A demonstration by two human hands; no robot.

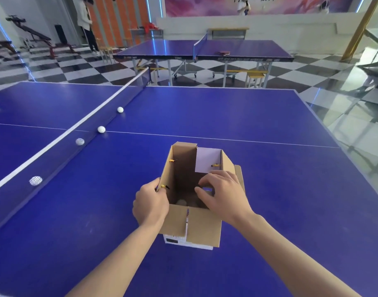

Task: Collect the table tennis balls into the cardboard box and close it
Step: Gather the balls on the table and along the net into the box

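the left hand (150,203) pinches the left wall of the open cardboard box (192,224) near the table's (269,189) near edge, the right hand (221,192) curls over its opening, a few balls inside, four balls (101,129) left along the net (61,136).

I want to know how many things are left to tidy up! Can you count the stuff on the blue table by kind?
White balls out on the table: 5, such as the ball by the centre line
Cardboard box: 1
Total: 6
Pale round shapes deep inside the box are too dim to count.
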